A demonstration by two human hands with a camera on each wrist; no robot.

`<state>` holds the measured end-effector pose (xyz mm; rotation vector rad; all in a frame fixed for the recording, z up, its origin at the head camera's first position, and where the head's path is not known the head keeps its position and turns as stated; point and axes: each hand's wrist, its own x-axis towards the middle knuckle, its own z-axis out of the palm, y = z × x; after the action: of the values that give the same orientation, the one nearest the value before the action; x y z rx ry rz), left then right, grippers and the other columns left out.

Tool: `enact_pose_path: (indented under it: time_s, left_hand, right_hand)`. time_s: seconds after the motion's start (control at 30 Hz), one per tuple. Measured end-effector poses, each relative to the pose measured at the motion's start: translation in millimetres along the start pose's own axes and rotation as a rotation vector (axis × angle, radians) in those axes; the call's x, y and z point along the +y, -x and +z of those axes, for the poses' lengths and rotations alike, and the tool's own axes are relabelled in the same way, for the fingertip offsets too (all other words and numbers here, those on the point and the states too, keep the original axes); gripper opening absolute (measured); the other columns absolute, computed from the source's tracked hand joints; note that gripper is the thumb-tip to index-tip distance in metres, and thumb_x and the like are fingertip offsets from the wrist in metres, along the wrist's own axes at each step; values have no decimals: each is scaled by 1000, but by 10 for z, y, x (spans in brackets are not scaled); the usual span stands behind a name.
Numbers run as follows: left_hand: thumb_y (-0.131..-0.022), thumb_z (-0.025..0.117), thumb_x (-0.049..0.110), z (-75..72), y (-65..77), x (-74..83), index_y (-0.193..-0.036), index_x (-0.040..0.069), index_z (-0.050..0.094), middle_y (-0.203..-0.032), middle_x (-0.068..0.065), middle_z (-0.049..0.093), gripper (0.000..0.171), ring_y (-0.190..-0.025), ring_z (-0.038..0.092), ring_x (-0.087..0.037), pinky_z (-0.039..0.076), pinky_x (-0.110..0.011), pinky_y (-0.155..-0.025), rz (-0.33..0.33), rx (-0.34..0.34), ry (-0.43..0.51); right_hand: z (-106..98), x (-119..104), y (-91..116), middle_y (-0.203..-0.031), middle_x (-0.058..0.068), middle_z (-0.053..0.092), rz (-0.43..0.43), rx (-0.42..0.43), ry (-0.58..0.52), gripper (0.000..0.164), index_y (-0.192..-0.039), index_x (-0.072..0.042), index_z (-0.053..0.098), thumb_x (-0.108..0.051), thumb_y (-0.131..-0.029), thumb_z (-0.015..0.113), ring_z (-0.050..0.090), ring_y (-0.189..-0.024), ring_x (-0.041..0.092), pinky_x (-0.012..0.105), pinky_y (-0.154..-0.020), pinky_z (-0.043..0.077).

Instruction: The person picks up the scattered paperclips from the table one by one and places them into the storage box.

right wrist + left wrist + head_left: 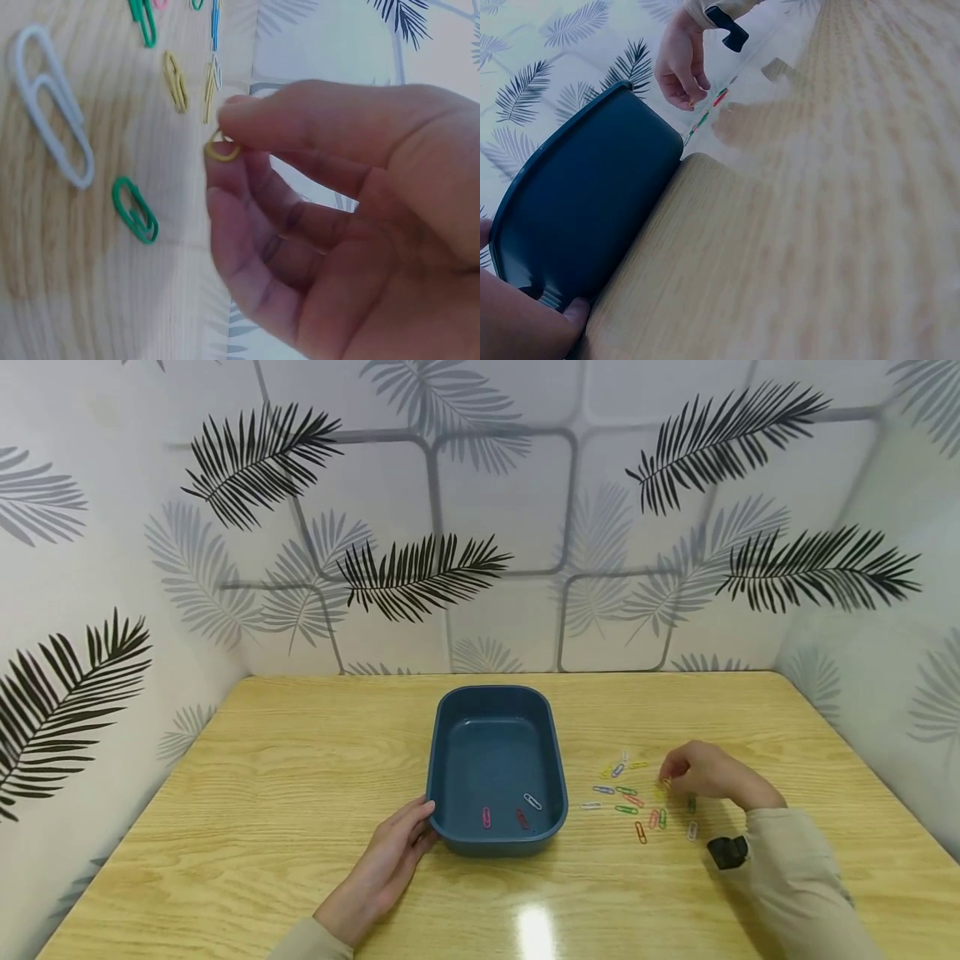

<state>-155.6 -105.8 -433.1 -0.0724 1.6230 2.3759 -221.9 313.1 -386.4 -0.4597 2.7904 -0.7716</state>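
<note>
A dark blue plastic tub (pixel 498 845) stands on the table. My left hand (pixel 392 858) holds it at its near left corner, fingertips at the rim and the thumb (pixel 576 312) low against the outer wall. Inside lie a pink paper clip (pixel 487 817), a dark red paper clip (pixel 522 818) and a white paper clip (pixel 532 802). To the right, my right hand (pixel 707 770) pinches a yellow paper clip (pixel 223 155) between thumb and forefinger; only its looped end shows. Under this hand lie a green paper clip (pixel 135 211) and a white paper clip (pixel 54 109).
Several coloured paper clips, among them a red one (pixel 641 832), a blue one (pixel 603 790) and a yellow one (pixel 175 82), lie scattered right of the tub. A black device (pixel 727 852) sits at my right wrist. A leaf-patterned wall (pixel 502 618) closes off the wooden table (pixel 300 760) behind.
</note>
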Motion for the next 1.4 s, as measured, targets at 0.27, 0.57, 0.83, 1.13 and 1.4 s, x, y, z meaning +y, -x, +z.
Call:
enact_pose_path:
  time_s: [0.27, 0.57, 0.83, 1.13, 1.4]
  left_hand:
    - [-99, 54, 17, -33, -3, 0, -141, -10, 40, -137, -20, 48, 52, -119, 50, -18, 42, -29, -101, -14, 36, -2]
    - [-98, 56, 17, -26, 5, -7, -140, -11, 40, -134, -18, 51, 53, -117, 52, -18, 42, -29, -101, -2, 29, 12]
    - [-98, 55, 18, -3, -4, 1, -141, -10, 39, -140, -21, 45, 54, -121, 49, -20, 40, -31, -103, 0, 5, 2]
    - [-99, 55, 18, 7, -4, 4, -141, -10, 38, -142, -22, 43, 54, -124, 47, -22, 38, -32, -106, -3, 6, -2]
    - [-99, 55, 18, 15, -6, 5, -142, -8, 39, -144, -22, 41, 53, -127, 44, -24, 36, -34, -107, -17, 14, 4]
  right_hand:
    - [50, -152, -53, -84, 7, 61, 26, 88, -172, 8, -93, 4, 62, -2, -89, 63, 60, -73, 23, 39, -66, 56]
    - [93, -412, -127, -96, 12, 65, -3, 166, -430, 19, -103, 6, 60, -9, -93, 65, 64, -91, 33, 44, -79, 56]
    - [121, -572, -124, -98, 13, 68, -9, 239, -592, 24, -106, 8, 61, -12, -93, 66, 66, -92, 27, 42, -83, 56]
    - [256, -888, -127, -92, 13, 69, -63, 242, -626, 23, -105, 9, 63, -9, -91, 68, 66, -85, 24, 36, -73, 57]
    - [415, -1094, -159, -92, 13, 68, -109, 212, -689, 18, -101, 8, 64, -6, -90, 68, 66, -87, 29, 41, -76, 58]
